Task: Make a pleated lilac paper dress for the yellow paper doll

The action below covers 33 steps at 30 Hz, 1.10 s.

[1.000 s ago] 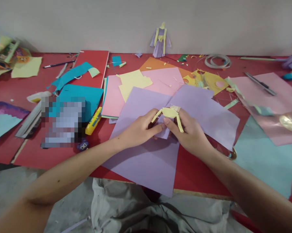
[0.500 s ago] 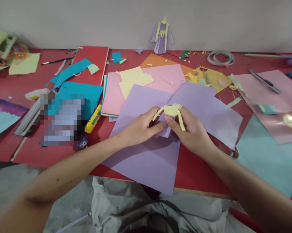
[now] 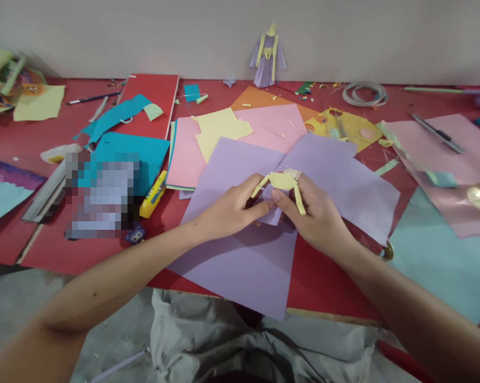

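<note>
Between both hands is a small paper figure [image 3: 283, 181], with a pale yellow torso and arms and a purple paper piece [image 3: 270, 211] at its lower part. My left hand [image 3: 240, 205] pinches the purple piece from the left, thumb on top. From the right, my right hand [image 3: 314, 210] presses its thumb on the same piece, its fingers behind the figure and partly hidden. Beneath the hands lies a large purple sheet [image 3: 240, 266]; another purple sheet [image 3: 339, 170] spreads to the right.
A finished-looking paper figure [image 3: 267, 56] leans on the wall at the back. Left are a yellow glue stick [image 3: 152, 194], a blurred-out flat object [image 3: 104, 197] and teal paper [image 3: 152, 159]. Right are a cutter knife [image 3: 437, 133], pink paper [image 3: 463, 175] and coiled clear tubing [image 3: 365, 94].
Both hands keep the same hold on the paper figure, with hardly any movement. The whole view has shifted very slightly.
</note>
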Tool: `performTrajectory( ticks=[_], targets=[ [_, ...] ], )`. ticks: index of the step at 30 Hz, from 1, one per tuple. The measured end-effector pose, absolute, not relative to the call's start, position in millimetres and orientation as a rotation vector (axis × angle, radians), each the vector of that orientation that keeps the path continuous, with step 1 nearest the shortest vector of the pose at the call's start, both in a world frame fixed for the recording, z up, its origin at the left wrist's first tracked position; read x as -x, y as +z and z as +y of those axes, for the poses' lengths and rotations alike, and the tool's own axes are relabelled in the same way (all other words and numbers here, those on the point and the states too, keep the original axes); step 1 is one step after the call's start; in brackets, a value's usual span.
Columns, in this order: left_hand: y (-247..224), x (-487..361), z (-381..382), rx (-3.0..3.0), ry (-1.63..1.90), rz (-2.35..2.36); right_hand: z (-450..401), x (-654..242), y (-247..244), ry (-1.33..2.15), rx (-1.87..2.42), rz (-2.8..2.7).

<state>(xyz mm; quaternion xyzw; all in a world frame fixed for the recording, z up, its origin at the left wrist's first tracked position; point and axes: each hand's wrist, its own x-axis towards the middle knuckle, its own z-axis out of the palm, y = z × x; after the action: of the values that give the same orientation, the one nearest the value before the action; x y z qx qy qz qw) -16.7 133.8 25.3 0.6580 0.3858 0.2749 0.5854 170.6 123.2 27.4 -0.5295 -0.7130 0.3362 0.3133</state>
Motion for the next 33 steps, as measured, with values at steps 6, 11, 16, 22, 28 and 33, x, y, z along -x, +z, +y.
performTrajectory(
  ticks=[6,11,16,22,28,33],
  targets=[
    [26.1,17.0,134.1,-1.543,0.633,0.901,123.1,-170.1,27.2,0.903,1.389,-1.875],
    [26.7,16.3,134.2,-1.534,0.644,0.905,123.3,-169.7,28.5,0.871,1.393,-1.900],
    [26.6,16.2,134.3,-1.512,0.632,0.902,122.6,-169.2,29.7,0.890,1.405,-1.893],
    [25.0,16.4,134.6,-1.477,0.621,0.900,123.4,-168.9,29.1,0.905,1.396,-1.891],
    [24.8,17.5,135.1,-1.460,0.614,0.886,121.9,-168.1,29.6,0.927,1.394,-1.890],
    [24.0,17.4,135.7,-1.446,0.631,0.874,122.0,-167.6,30.3,0.933,1.382,-1.879]
  ],
)
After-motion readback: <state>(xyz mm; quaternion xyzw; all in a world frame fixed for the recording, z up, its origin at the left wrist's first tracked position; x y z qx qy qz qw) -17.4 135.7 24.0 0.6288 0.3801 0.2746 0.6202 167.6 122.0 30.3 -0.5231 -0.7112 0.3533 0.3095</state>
